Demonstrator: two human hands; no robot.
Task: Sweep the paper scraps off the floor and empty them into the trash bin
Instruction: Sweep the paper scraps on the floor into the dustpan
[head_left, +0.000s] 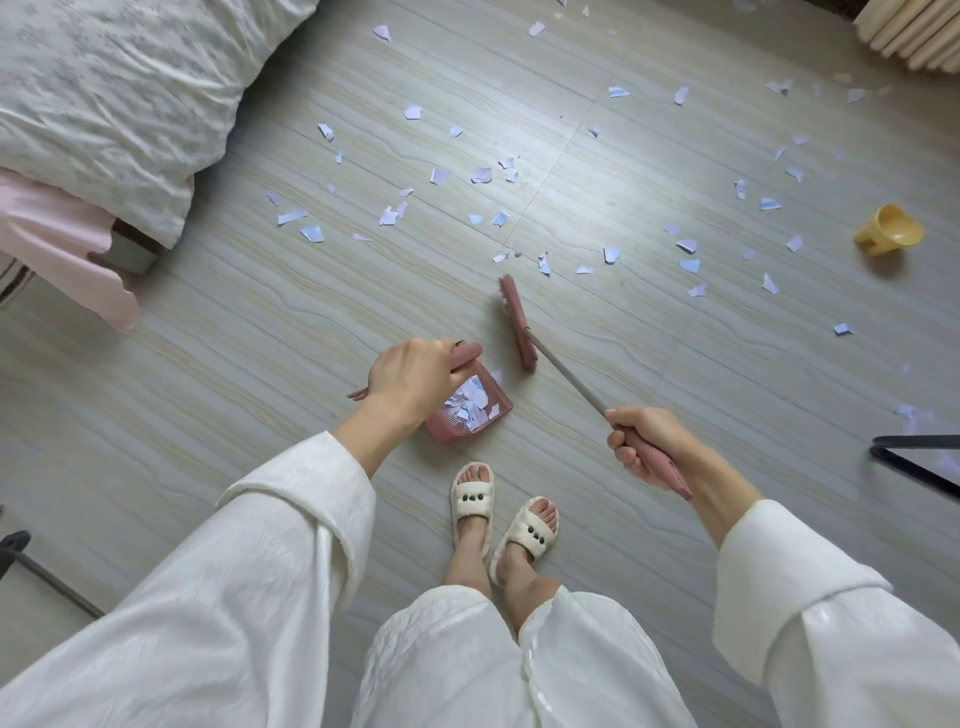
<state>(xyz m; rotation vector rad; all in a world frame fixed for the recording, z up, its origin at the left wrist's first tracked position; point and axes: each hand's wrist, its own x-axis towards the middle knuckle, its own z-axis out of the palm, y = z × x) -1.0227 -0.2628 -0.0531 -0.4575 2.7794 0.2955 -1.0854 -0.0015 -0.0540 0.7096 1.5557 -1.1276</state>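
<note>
Left hand (410, 376) curled round pink plastic dustpan's handle (457, 358); pan (470, 410) holding pale paper scraps. Right hand (644, 441) gripping pink long-handled broom (519, 322), head at twelve o'clock of pan. Loose lilac-white scraps (483, 175) scattered twelve to two o'clock on grey floor (260, 322).

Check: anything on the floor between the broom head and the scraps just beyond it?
Nothing visible. The broom head, on the broom held by the right hand, has bare floor up to the nearest paper scraps. The yellow cup lies far right, off that path.
</note>
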